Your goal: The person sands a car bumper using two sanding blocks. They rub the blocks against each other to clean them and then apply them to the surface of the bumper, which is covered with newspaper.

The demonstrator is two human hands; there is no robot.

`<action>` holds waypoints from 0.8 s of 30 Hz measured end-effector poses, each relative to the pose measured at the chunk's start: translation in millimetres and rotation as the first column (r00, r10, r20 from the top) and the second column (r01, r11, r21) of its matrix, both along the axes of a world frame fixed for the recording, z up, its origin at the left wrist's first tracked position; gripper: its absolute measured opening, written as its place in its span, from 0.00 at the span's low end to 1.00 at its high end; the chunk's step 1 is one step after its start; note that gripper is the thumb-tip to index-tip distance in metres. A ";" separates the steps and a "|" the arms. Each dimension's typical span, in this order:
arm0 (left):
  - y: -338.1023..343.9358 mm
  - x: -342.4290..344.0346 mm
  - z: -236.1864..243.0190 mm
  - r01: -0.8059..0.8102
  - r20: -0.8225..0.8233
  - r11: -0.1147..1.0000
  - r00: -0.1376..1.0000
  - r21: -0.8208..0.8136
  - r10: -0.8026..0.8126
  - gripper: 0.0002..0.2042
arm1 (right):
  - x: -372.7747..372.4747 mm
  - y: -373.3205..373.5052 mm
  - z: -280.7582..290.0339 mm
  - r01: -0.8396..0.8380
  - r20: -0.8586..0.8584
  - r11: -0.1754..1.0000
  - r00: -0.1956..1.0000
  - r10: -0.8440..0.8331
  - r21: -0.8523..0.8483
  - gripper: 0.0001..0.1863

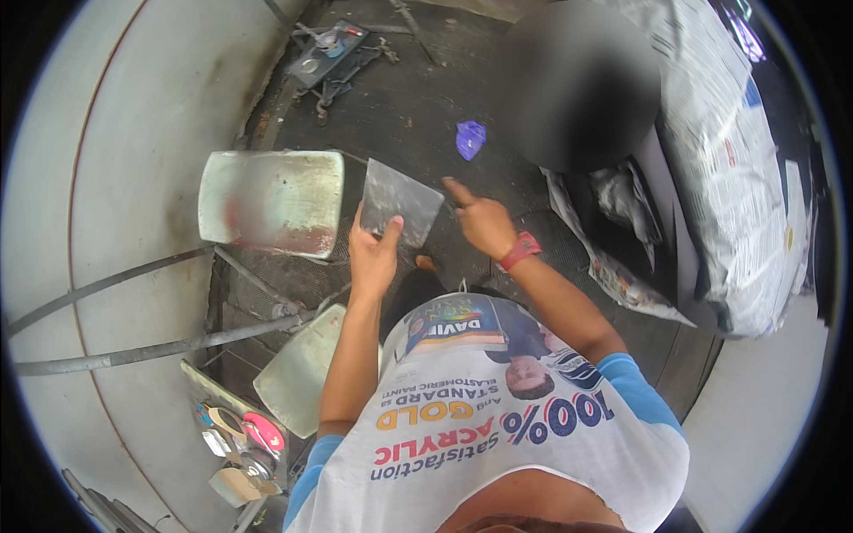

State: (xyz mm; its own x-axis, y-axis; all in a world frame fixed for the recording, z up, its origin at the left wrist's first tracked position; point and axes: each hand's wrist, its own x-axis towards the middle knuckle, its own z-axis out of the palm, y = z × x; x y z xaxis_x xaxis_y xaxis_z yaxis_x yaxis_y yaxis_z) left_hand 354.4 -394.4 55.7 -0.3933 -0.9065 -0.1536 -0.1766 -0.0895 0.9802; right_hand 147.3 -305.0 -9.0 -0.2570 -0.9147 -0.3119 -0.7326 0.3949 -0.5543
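Grey sheet (pixel 402 202), one-handed hold.
We list: left hand (pixel 374 256), thumb clamping its face; right hand (pixel 487 227), index extended, others curled, contents unclear; a slackened thumb could drop it.

Most fingers of the left hand (pixel 373 259) hide behind the grey sheet (pixel 404 200); blur smears part of the pale panel (pixel 298 200); the upper edge cuts off the paper-covered bulk (pixel 742 195).

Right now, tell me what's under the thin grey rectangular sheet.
The left hand grips the sheet, thumb on top; fingers beneath are mostly hidden. Dark floor shows beyond its edges; whatever else it covers cannot be seen.
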 end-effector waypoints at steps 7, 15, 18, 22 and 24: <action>-97.9 75.9 -14.4 0.060 -0.331 0.930 0.941 0.362 0.068 0.28 | 6.4 -99.7 -18.1 0.156 0.548 0.976 0.835 -0.047 -0.155 0.18; -170.5 109.0 -22.2 -0.076 -0.415 0.926 0.878 0.371 0.238 0.27 | 72.7 -209.8 40.2 0.013 0.667 0.995 0.743 0.054 -0.095 0.19; -210.6 133.1 -29.3 -0.368 -0.515 0.848 0.677 0.382 0.526 0.29 | 51.3 -206.7 40.9 -0.139 0.560 0.987 0.814 0.157 -0.075 0.13; -226.6 132.9 -23.4 -0.498 -0.310 0.825 0.766 0.268 0.563 0.32 | 47.9 -209.5 52.1 0.206 0.821 0.972 0.570 -0.026 -0.112 0.18; -235.8 123.9 -35.0 -0.361 -0.222 0.926 0.899 0.109 0.377 0.29 | 45.1 -219.9 60.2 0.271 0.873 0.960 0.483 -0.066 -0.077 0.18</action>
